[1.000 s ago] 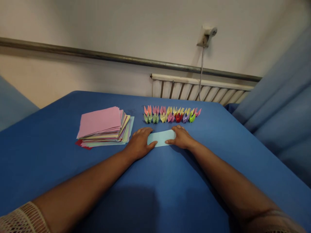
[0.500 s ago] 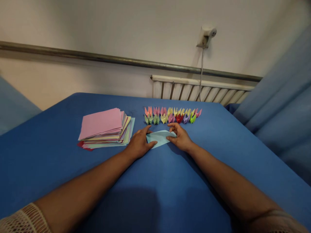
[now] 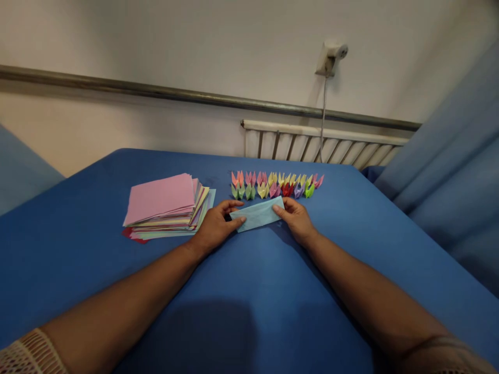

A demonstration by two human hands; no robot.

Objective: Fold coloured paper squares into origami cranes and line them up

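Taking the one blue strip (image 3: 258,214) as the clock's centre, one stack (image 3: 161,197) of coloured paper sits at nine o'clock on the table (image 3: 249,280), a pink sheet on top; its sheets are too many and too tight to count. Two hands meet the strip. The left hand (image 3: 215,224), at nine o'clock, lies between stack and strip: its thumb rests on the strip's left end, its fingers reach past the far edge, parted from the thumb, and I cannot tell whether they press the paper from behind. Folded figures stand in two rows from eleven to two o'clock: seven in the front row (image 3: 287,190), while those in the back row (image 3: 272,178) overlap too much for a sure count. The right hand (image 3: 298,219), at three o'clock, pinches the strip's right end, thumb in front, fingers tucked behind. Half a second ago the paper bulged open and those fingers stood apart above it; now it is a flatter, narrower band, tilted up towards two o'clock. Stack and figures stay put.
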